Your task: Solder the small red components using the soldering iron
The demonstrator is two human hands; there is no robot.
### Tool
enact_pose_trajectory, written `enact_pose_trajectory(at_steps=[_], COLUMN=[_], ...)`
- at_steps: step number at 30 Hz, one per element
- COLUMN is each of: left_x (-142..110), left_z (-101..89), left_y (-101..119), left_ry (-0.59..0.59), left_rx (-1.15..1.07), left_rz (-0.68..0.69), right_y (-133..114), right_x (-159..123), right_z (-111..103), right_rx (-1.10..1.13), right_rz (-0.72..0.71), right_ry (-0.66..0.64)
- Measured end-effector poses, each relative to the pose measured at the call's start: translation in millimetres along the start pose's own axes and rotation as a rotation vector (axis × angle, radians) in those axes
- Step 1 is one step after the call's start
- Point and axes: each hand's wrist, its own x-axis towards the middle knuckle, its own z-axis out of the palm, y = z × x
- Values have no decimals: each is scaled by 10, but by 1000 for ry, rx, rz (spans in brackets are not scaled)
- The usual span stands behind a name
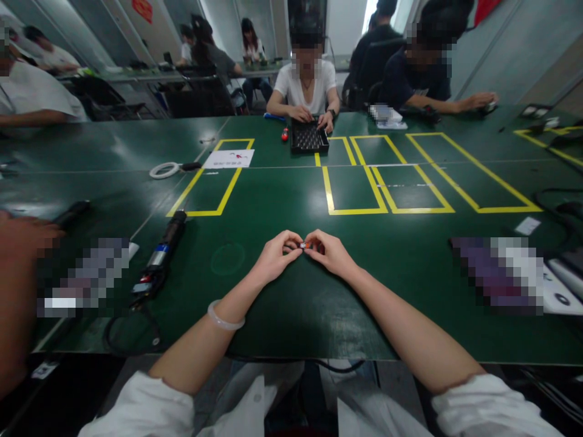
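A small part with orange and silvery bits (pixel 303 246) is pinched between my two hands, just above the green table (pixel 291 315). My left hand (pixel 279 252), with a pale bangle (pixel 225 318) on its wrist, holds the part's left end between thumb and fingertips. From the other side my right hand (pixel 330 250) grips the right end, its fingers curled and closed. Most of the part is covered by my fingers, and it is too small to tell its kind.
A black electric screwdriver (pixel 159 258) with a cable lies at left. Yellow tape rectangles (pixel 357 212) mark the table. Across it, a person (pixel 306 88) handles a black tray (pixel 310 149). A white cable coil (pixel 164 170) and paper sheet (pixel 230 159) lie left. Another person's arm (pixel 16 291) reaches in.
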Motion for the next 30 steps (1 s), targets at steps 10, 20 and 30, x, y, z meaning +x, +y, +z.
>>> enact_pose_trajectory(at_steps=[10,20,30], left_x=[-15,-78,-71], left_z=[9,28,0], left_y=[35,105,148], left_ry=[24,-22,56], left_rx=[92,301,324], left_rz=[18,176,138], right_y=[-9,25,9], right_x=[17,42,47], right_z=[0,-5,25], right_rx=[207,515,568], right_rz=[117,288,274], right_ry=[34,23,48])
